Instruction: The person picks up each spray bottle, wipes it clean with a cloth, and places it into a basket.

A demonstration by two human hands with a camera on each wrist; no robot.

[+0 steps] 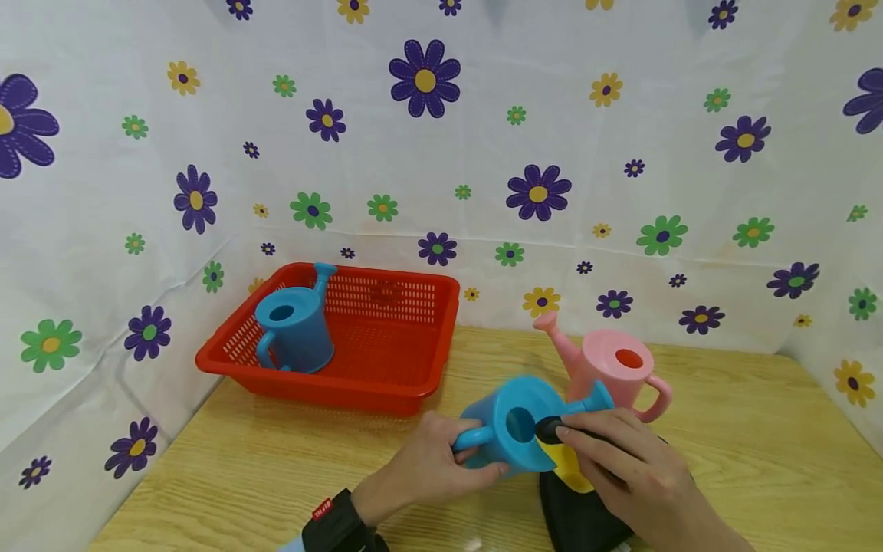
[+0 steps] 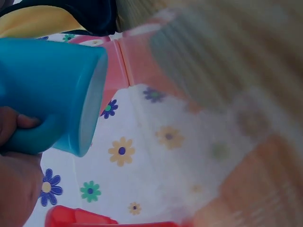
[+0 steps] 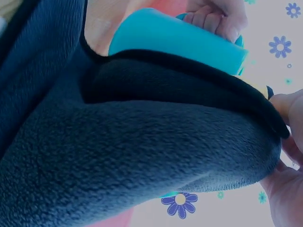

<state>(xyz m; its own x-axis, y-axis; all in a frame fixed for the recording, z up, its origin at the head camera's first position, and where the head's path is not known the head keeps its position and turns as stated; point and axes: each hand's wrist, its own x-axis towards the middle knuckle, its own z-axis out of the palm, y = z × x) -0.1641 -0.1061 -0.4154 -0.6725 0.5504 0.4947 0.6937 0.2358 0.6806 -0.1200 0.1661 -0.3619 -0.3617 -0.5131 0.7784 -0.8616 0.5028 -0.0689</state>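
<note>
My left hand [image 1: 438, 460] grips the handle of a blue toy watering can [image 1: 527, 395], which is tilted above the table. In the left wrist view the fingers curl round the handle of the can [image 2: 42, 90]. My right hand [image 1: 641, 464] pinches a cloth [image 1: 576, 514], black on one face and yellow on the other, and holds its edge at the can's top beside the opening and spout. The dark fleecy cloth [image 3: 165, 146] hangs from the right fingers in the right wrist view and hides part of the can [image 3: 175, 40].
Behind the right hand a pink watering can [image 1: 600, 364] stands on the wooden table [image 1: 752, 429]. At the back left is a red plastic basket [image 1: 386, 402] holding another blue watering can [image 1: 303, 337]. A flower-patterned sheet [image 1: 483, 146] hangs behind the table.
</note>
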